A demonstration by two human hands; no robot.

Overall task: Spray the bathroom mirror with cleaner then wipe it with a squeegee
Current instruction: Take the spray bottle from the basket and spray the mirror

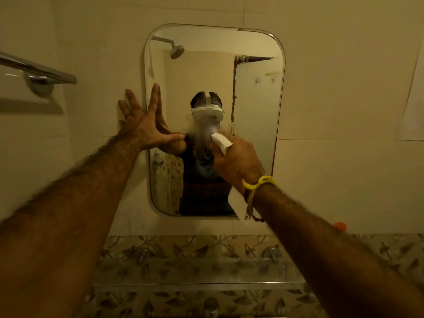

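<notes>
A rounded rectangular mirror (254, 106) hangs on the beige tiled wall ahead. My right hand (236, 160) grips a white spray bottle (221, 141) whose nozzle points at the middle of the glass, where a pale mist hangs. The bottle's body (235, 201) shows below my wrist. My left hand (143, 118) is spread flat, its fingers pressed against the mirror's left edge and the wall beside it. No squeegee is in view.
A chrome towel rail (39, 68) juts from the wall at the left. Below the mirror runs a glass shelf (195, 271) over leaf-patterned tiles, with a tap (210, 306) at the bottom. An orange cap (339, 225) peeks out behind my right forearm.
</notes>
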